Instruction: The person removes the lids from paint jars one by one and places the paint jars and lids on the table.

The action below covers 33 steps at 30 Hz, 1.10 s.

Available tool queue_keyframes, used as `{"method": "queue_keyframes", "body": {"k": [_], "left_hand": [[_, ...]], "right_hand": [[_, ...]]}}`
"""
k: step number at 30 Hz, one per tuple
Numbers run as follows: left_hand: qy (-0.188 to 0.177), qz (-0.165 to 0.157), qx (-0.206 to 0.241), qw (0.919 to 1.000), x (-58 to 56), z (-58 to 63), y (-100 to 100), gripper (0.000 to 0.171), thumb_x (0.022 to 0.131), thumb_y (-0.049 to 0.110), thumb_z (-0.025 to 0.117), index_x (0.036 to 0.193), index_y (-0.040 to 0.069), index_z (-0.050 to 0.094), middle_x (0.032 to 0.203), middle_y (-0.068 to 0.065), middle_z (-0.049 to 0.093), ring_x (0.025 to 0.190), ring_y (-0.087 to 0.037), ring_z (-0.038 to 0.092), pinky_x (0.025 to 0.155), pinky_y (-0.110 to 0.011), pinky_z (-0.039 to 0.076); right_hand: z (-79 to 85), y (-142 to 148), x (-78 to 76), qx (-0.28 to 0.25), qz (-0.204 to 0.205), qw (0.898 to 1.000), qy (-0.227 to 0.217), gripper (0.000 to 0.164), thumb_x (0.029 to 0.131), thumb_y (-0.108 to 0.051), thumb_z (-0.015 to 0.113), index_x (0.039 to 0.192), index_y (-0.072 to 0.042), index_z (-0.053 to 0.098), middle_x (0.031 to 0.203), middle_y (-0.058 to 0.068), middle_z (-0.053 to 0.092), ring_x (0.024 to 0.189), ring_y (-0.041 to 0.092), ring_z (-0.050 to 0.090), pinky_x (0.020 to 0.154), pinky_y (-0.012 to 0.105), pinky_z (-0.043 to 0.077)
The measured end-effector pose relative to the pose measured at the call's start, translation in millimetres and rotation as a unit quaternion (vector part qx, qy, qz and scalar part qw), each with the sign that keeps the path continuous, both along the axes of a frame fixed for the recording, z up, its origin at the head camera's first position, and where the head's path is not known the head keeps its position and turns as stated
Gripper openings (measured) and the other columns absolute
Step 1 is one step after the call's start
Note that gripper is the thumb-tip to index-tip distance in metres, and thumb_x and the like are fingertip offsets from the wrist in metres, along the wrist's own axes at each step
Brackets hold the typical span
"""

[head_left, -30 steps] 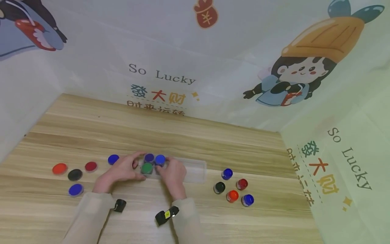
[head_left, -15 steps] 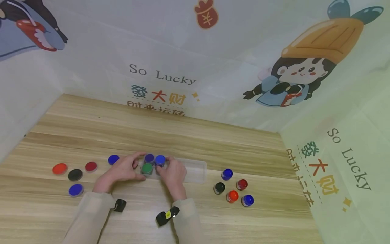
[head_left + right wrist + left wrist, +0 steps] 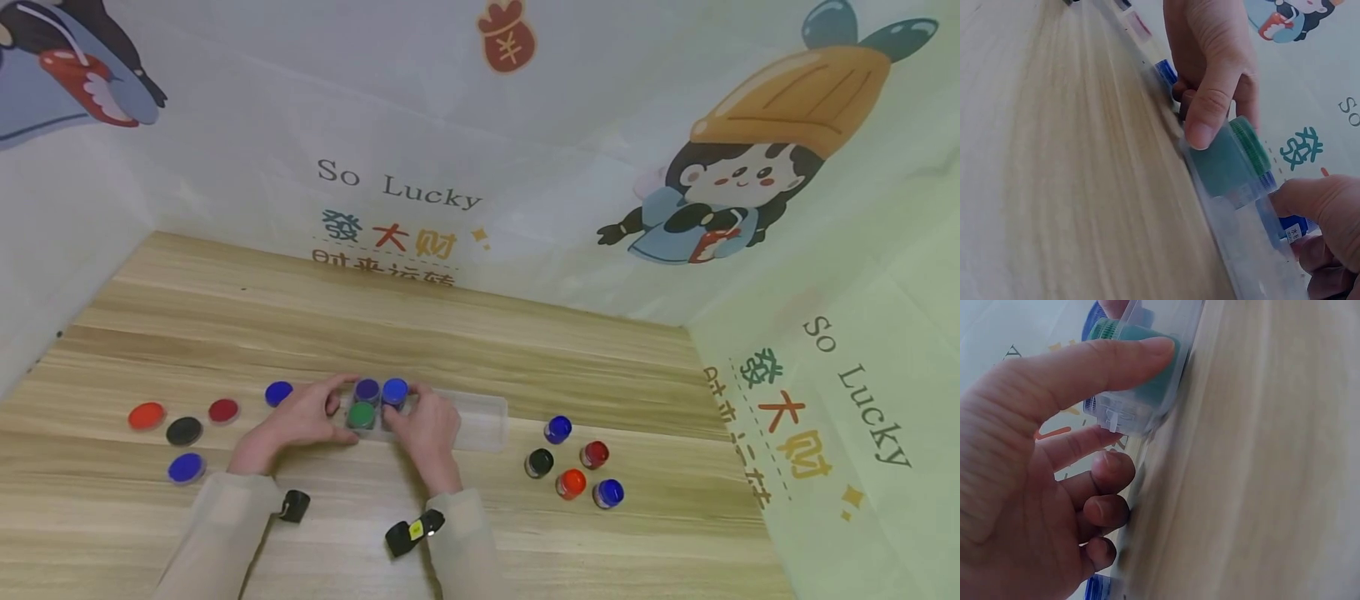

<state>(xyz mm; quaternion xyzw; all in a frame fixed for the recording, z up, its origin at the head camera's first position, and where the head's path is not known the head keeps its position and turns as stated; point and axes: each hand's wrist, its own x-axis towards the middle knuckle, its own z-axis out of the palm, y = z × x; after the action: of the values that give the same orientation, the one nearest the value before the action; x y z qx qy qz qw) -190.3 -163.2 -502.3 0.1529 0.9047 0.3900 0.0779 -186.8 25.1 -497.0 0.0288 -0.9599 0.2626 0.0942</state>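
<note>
The left hand [image 3: 303, 414] grips the left end of the clear plastic tray [image 3: 486, 422]; the right hand [image 3: 426, 427] pinches a blue-lidded jar [image 3: 394, 389] at the tray, just right of the purple-lidded jar [image 3: 367, 389]. Its base is hidden; if it sits tilted, loosening the pinch could topple it against the green-lidded jar [image 3: 362, 414].

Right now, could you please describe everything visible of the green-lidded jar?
The green-lidded jar has a ridged, closed lid and a blue-green body, apparently plastic. It stands upright in the clear tray, at its left end, in front of the purple-lidded jar. The left hand holds the tray, thumb against the wall beside the jar.
</note>
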Motion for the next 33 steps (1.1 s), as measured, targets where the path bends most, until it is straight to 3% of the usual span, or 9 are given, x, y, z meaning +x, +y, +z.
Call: {"method": "queue_keyframes", "body": {"k": [13,23,27,33], "left_hand": [[-0.008,-0.004,0.003,1.0000,0.4,2.7,0.7,0.083,0.063,0.022,0.085,0.133,0.001,0.046,0.070,0.000,0.044,0.059,-0.014,0.037,0.055,-0.028,0.029],[-0.002,-0.007,-0.004,1.0000,0.2,4.7,1.3,0.085,0.062,0.021,0.086,0.134,0.001,0.045,0.070,0.000,0.044,0.059,-0.013,0.037,0.054,-0.028,0.030],[0.009,-0.010,-0.010,0.9999,0.8,12.9,3.4,0.087,0.063,0.023,0.086,0.136,0.002,0.044,0.072,-0.001,0.046,0.061,-0.014,0.038,0.056,-0.028,0.032],[0.026,-0.020,0.006,0.9995,-0.6,37.6,8.6,0.085,0.066,0.022,0.084,0.138,0.005,0.042,0.078,-0.006,0.048,0.068,-0.018,0.041,0.056,-0.030,0.034]], "right_hand": [[21.0,7.9,3.0,0.002,0.006,1.000,0.028,0.037,0.072,-0.036,0.077,0.095,-0.008,0.072,0.048,-0.009,0.042,0.048,0.006,0.043,0.048,0.021,0.034],[49.7,13.4,8.3,-0.010,0.007,0.999,0.040,0.038,0.071,-0.036,0.078,0.096,-0.009,0.071,0.048,-0.009,0.042,0.045,0.004,0.039,0.043,0.019,0.028],[59.0,15.6,10.4,-0.003,0.010,0.998,0.058,0.037,0.070,-0.036,0.079,0.094,-0.008,0.071,0.048,-0.009,0.044,0.044,0.004,0.039,0.041,0.018,0.027],[70.1,17.2,12.7,0.004,0.016,0.998,0.066,0.037,0.071,-0.036,0.078,0.093,-0.007,0.071,0.048,-0.008,0.043,0.042,0.003,0.036,0.039,0.017,0.025]]}}
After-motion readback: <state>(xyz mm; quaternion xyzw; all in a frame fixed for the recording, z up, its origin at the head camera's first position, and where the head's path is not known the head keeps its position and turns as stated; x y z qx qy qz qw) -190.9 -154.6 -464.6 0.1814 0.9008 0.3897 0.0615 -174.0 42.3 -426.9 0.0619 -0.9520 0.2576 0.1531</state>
